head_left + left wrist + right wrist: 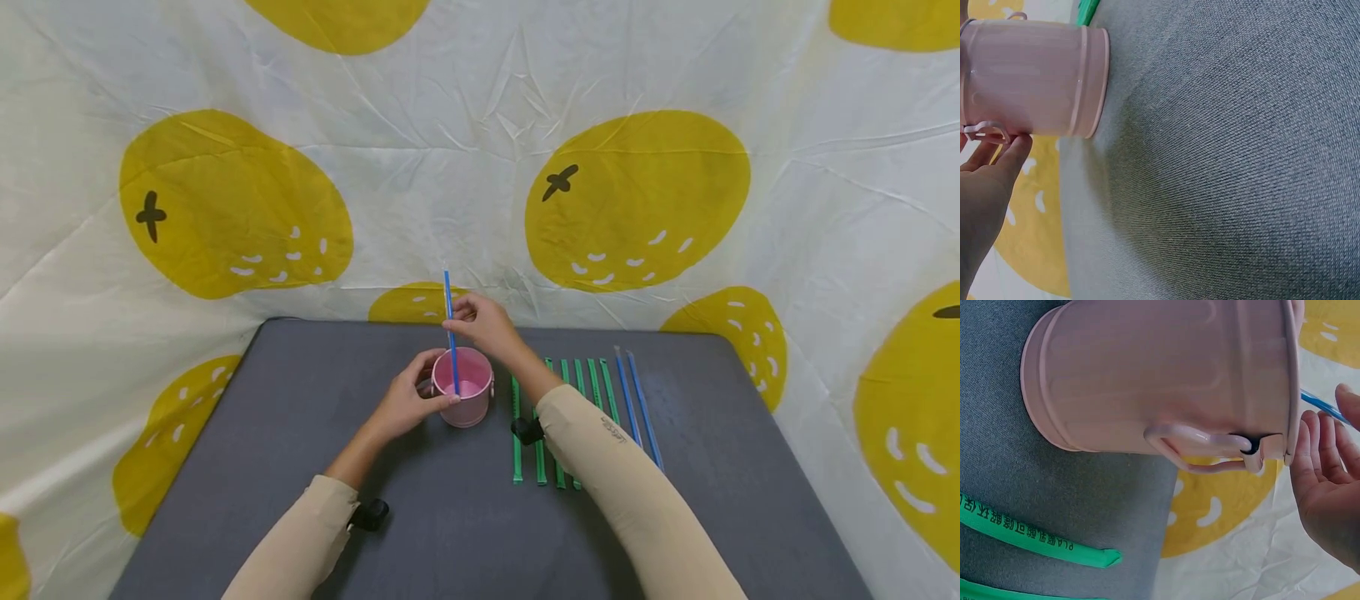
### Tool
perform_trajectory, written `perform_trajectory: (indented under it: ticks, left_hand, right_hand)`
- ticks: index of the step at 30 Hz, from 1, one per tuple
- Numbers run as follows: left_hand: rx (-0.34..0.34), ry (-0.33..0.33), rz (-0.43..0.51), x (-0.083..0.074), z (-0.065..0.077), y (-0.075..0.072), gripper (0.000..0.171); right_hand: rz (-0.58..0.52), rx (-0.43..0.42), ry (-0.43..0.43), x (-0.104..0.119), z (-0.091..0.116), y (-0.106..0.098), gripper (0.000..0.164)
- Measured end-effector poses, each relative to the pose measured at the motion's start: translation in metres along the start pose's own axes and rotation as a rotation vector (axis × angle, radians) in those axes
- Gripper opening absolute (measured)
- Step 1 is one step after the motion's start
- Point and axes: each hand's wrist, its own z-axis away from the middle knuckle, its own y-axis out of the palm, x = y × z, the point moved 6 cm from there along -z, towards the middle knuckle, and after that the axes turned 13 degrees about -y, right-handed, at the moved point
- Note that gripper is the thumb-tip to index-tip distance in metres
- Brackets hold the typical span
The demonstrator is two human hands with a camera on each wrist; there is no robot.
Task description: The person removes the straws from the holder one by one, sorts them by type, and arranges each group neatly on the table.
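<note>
A small pink bucket (467,412) with side handles stands upright on the table. My left hand (408,398) grips it at the left, thumb at the near rim and fingers round the far side; in the left wrist view the fingers touch the bucket wall (1029,78) near a handle. Above the bucket, my right hand (486,323) pinches a thin blue straw (448,293) between thumb and fingers. The straw stands nearly upright, its lower end inside the bucket. In the right wrist view, the bucket (1147,369) hides most of the straw (1319,403).
Several straws in green printed wrappers (517,442) lie in a row on the dark grey table (315,417), right of the bucket. Two blue straws (647,412) lie beyond them, partly under my right forearm. A white cloth with yellow fruit (637,200) hangs behind.
</note>
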Motion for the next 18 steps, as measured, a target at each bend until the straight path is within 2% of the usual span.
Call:
perform_trajectory:
  ticks: [10,18]
  left_hand:
    - [-0.007,0.005,-0.003,-0.002,-0.001,0.001,0.079]
    - [-0.006,-0.016,-0.017,0.0,0.0,0.002,0.077]
  right_hand:
    - [-0.048,-0.023,-0.042,0.006,0.003,-0.004,0.025]
    - [-0.085,-0.046,-0.068,0.015,0.008,-0.02,0.028]
